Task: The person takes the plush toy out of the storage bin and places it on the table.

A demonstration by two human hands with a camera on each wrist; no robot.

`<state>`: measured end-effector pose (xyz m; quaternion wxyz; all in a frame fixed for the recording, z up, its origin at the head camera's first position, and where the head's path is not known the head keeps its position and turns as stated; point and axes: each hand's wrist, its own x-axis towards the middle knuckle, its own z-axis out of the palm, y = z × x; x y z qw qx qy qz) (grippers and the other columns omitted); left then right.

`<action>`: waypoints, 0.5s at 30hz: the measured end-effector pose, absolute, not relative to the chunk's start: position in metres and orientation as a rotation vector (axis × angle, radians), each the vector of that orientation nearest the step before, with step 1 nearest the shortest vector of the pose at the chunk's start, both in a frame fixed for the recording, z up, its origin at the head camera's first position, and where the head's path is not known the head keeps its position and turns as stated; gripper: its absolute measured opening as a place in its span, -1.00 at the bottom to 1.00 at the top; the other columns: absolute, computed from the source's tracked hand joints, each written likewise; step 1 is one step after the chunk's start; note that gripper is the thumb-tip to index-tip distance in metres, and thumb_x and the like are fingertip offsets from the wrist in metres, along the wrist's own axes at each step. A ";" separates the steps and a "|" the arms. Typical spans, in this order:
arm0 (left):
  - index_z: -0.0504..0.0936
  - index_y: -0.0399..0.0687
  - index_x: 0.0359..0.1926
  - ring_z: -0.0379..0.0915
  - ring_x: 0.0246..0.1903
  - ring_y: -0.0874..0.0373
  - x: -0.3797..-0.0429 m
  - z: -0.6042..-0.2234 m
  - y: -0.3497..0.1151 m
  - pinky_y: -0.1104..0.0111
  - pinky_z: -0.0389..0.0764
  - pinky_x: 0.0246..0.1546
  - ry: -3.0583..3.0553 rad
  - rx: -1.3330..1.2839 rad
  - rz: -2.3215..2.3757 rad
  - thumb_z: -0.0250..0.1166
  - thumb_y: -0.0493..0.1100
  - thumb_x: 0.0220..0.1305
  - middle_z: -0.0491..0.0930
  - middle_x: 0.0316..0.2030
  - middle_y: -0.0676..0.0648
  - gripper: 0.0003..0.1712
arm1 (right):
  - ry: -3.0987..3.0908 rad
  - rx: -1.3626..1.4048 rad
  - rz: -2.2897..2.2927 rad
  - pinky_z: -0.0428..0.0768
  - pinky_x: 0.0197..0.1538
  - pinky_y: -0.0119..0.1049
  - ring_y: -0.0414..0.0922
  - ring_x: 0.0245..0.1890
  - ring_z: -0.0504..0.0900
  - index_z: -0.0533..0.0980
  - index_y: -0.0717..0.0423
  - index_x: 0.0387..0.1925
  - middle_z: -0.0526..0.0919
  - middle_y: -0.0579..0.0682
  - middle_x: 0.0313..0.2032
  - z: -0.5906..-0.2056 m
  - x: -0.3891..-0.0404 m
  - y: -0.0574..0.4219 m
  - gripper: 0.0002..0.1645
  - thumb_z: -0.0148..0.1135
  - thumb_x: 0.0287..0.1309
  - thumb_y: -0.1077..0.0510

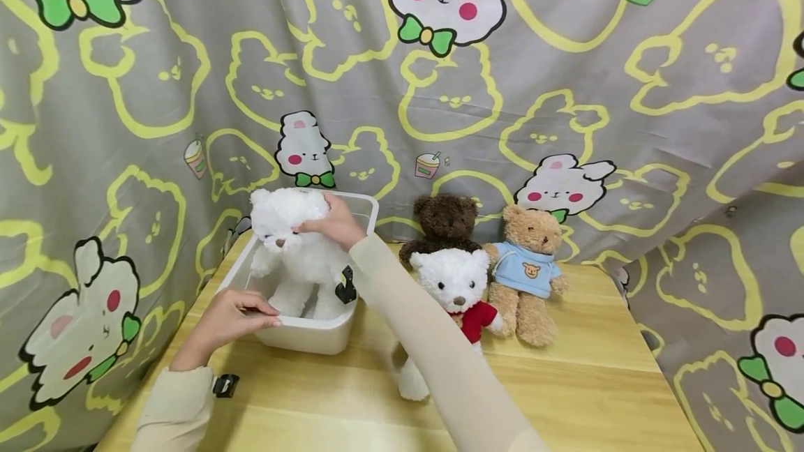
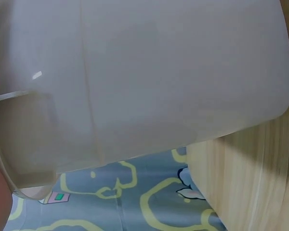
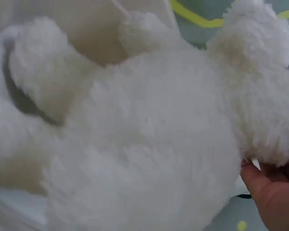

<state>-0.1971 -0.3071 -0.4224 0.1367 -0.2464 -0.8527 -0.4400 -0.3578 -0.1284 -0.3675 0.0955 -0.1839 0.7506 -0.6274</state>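
Observation:
A plush white bear without clothes sits upright inside a white plastic bin. My right hand grips the bear's head from its right side, with fingers on the face. In the right wrist view, the bear's fluffy body fills most of the picture and my right hand is at its head and neck. My left hand holds the near left corner of the bin's rim. The left wrist view looks along the bin's outer wall; only a sliver of that hand shows there.
Right of the bin, a white bear in a red top is partly hidden by my right forearm. A dark brown bear sits behind it. A tan bear in a blue shirt sits further right. A patterned curtain hangs behind the wooden table.

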 end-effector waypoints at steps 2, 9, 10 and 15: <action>0.73 -0.21 -0.55 0.51 -0.58 0.33 -0.197 -0.421 -0.307 0.52 0.49 -0.59 -2.482 -0.698 -1.274 0.49 -0.46 -0.21 0.65 -0.58 -0.02 -0.85 | 2.225 -0.570 -1.908 0.47 -0.01 -0.44 -0.27 -0.15 0.49 0.41 0.14 0.16 0.58 -0.04 -0.04 -0.359 -0.358 -0.124 -0.18 0.52 -0.25 0.34; 0.73 -0.19 -0.53 0.50 -0.58 0.32 -0.206 -0.438 -0.315 0.51 0.48 -0.60 -2.504 -0.669 -1.273 0.48 -0.46 -0.19 0.65 -0.57 -0.01 -0.85 | 2.164 -0.597 -2.113 0.50 -0.03 -0.41 -0.23 -0.14 0.54 0.45 0.13 0.09 0.60 -0.03 -0.05 -0.323 -0.354 -0.101 -0.26 0.52 -0.23 0.34; 0.74 -0.17 -0.53 0.50 -0.58 0.33 -0.208 -0.442 -0.317 0.52 0.48 -0.60 -2.513 -0.655 -1.275 0.49 -0.44 -0.18 0.66 -0.56 0.01 -0.85 | 2.131 -0.611 -2.144 0.51 -0.03 -0.40 -0.21 -0.13 0.54 0.45 0.14 0.09 0.59 -0.01 -0.05 -0.317 -0.353 -0.096 -0.27 0.51 -0.23 0.35; 0.75 -0.04 -0.52 0.51 -0.57 0.33 -0.210 -0.450 -0.321 0.51 0.50 -0.57 -2.529 -0.618 -1.311 0.52 -0.36 -0.16 0.64 -0.56 0.11 -0.84 | 2.033 -0.658 -2.203 0.54 -0.02 -0.37 -0.17 -0.10 0.55 0.43 0.10 0.09 0.58 0.00 -0.04 -0.285 -0.343 -0.067 -0.31 0.46 -0.16 0.37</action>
